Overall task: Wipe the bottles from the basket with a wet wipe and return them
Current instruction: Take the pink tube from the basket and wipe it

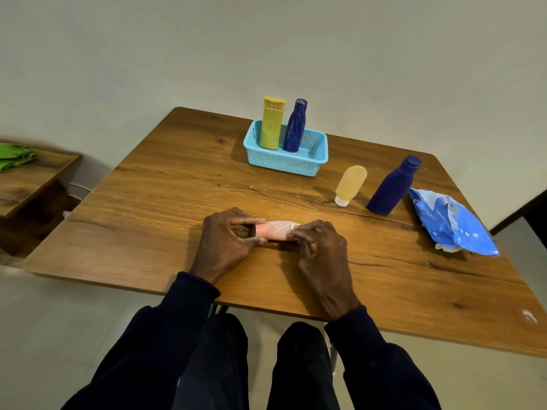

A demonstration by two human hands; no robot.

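A small pink bottle (263, 231) lies sideways just above the wooden table (165, 202), held between both hands. My left hand (228, 241) pinches its left end. My right hand (321, 250) grips its right part through a thin white wet wipe (281, 226) wrapped over it. At the back, a light blue basket (284, 162) holds a yellow bottle (270, 124) and a dark blue bottle (294, 127), both upright. To the right of the basket stand a pale orange tube (350, 183) on its white cap and another dark blue bottle (393, 186).
A blue wet-wipe pack (453, 223) lies open near the table's right edge. A lower wooden side table (32, 179) with a green cloth (14, 156) stands at the left. The wall runs close behind the table. My knees sit under the table's front edge.
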